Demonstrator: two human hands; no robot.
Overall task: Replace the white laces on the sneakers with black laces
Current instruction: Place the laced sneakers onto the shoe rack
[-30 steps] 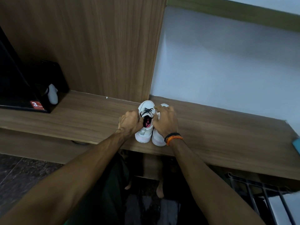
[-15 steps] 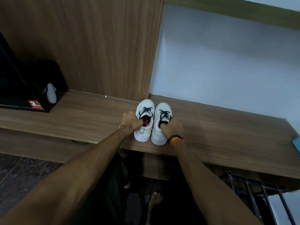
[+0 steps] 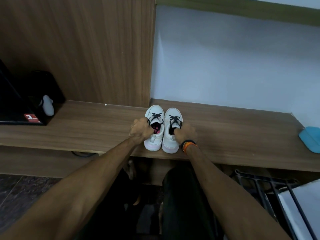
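Both sneakers, left sneaker (image 3: 154, 130) and right sneaker (image 3: 172, 131), now stand side by side on the desk (image 3: 242, 135) wearing black laces (image 3: 156, 116). The left hand (image 3: 140, 129) and right hand (image 3: 186, 133), a second ago together over one shoe, each curl a grip into a collar; relacing looks finished.

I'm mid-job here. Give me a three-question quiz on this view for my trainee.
1. True or false: both white sneakers, left sneaker and right sneaker, carry black laces.
2. Which hand wears the orange-and-black wristband? A) left B) right
3. Fill in: the sneakers stand side by side on a wooden ____.

Key
1. True.
2. B; the right hand has its grip at the right sneaker's collar, the left hand at the other's.
3. Shelf.
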